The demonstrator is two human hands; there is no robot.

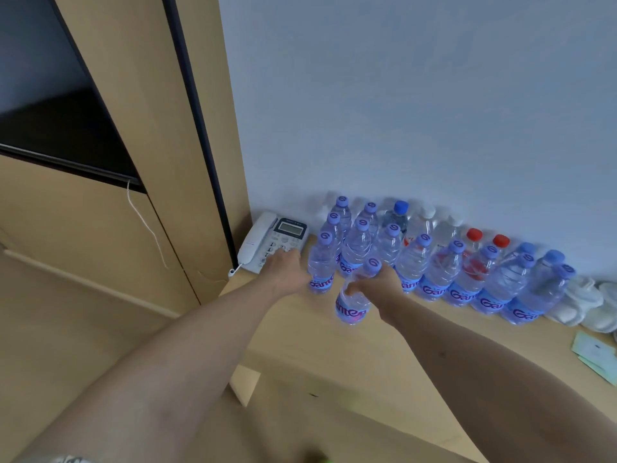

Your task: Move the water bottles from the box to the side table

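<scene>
Both outstretched hands, left (pixel 287 269) and right (pixel 380 285), each grip bottles.

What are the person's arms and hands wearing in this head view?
Nothing shows on them: both forearms are bare, with no sleeves, gloves, watch or rings on the left hand or right hand. A bit of pale patterned fabric shows at the bottom left edge.

Bottles (pixel 430 262) stand along the wall on the side table (pixel 310 335), telephone (pixel 270 242) at their left

water bottles (pixel 437 279) | blue labels read "Ganten"; caps carry a "G" mark
</scene>
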